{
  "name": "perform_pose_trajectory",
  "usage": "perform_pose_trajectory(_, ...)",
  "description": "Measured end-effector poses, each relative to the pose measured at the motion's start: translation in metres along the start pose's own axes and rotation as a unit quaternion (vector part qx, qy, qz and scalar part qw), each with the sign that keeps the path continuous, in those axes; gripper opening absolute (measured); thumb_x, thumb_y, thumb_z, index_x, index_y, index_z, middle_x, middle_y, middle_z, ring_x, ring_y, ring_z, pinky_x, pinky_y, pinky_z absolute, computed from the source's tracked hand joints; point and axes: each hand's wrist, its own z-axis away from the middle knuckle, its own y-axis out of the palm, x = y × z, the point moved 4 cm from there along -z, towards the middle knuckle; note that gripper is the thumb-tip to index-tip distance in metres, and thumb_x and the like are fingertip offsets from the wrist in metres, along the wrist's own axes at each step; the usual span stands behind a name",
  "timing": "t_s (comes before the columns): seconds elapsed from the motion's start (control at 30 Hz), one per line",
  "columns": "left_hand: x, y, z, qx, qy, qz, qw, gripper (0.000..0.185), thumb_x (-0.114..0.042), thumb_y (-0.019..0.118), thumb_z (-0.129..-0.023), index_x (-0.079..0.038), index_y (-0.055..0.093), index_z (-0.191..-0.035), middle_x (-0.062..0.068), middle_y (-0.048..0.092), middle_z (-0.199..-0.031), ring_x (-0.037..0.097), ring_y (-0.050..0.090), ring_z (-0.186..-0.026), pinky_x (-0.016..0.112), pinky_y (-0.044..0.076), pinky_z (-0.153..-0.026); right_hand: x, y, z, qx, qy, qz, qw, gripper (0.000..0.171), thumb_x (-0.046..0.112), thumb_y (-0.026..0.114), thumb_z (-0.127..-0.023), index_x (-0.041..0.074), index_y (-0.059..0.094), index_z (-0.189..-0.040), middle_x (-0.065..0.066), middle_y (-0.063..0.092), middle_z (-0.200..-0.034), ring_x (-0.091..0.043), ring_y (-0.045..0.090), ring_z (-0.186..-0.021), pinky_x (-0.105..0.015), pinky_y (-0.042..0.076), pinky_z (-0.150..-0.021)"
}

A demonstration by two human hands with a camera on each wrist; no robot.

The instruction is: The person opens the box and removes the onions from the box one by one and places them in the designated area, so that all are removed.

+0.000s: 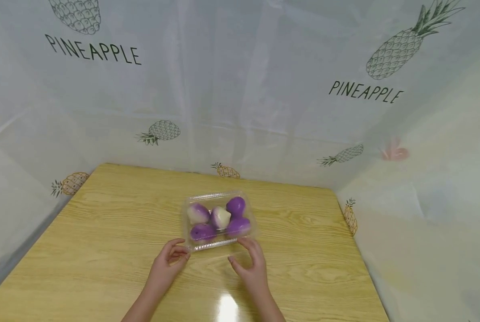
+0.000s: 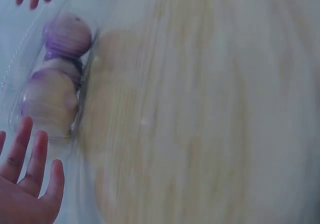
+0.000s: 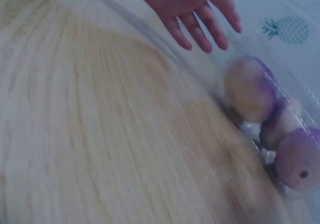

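A clear plastic clamshell box (image 1: 208, 196) sits shut in the middle of the wooden table (image 1: 103, 223). Inside lie several purple-and-white turnip-like vegetables (image 1: 220, 218). My left hand (image 1: 174, 256) hovers at the box's front-left corner with loosely curled, relaxed fingers that hold nothing. My right hand (image 1: 248, 256) is at the front edge, its straight fingers reaching the box's lip. The left wrist view is blurred; it shows my left hand (image 2: 27, 179) spread just short of the box (image 2: 82, 99), with the vegetables (image 2: 67, 34) inside. The right wrist view shows the vegetables (image 3: 248, 87) and my left hand (image 3: 195, 14) beyond them.
White sheeting printed with pineapples (image 1: 240, 89) walls the table in at the back and on both sides. The table's right edge (image 1: 360, 264) and left edge (image 1: 31, 241) run close to the sheeting. A bright reflection (image 1: 225, 308) lies on the tabletop between my forearms.
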Motion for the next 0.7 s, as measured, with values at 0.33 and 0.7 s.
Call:
perform_pose_trajectory(0.33, -0.005, 0.024, 0.009, 0.028, 0.003, 0.033, 0.9991, 0.038, -0.013, 0.074, -0.087, -0.014, 0.059, -0.122, -0.009, 0.068, -0.094, 0.014, 0.063, -0.095, 0.046, 0.053, -0.093, -0.028, 0.025, 0.016, 0.019, -0.025, 0.01, 0.999, 0.044, -0.004, 0.082, -0.071, 0.002, 0.065, -0.112, -0.013, 0.061, -0.116, -0.028, 0.054, -0.108, -0.031, 0.047, -0.097)
perform_pose_trajectory(0.7, -0.011, 0.049, 0.014, 0.07, 0.05, 0.03, 0.9959, 0.039, -0.013, 0.077, -0.085, -0.014, 0.059, -0.119, -0.012, 0.068, -0.095, 0.011, 0.064, -0.092, 0.032, 0.054, -0.09, -0.03, 0.032, 0.02, 0.048, -0.063, 0.01, 0.997, 0.028, 0.004, 0.081, -0.075, 0.007, 0.069, -0.1, -0.005, 0.063, -0.11, -0.023, 0.052, -0.107, -0.031, 0.043, -0.099)
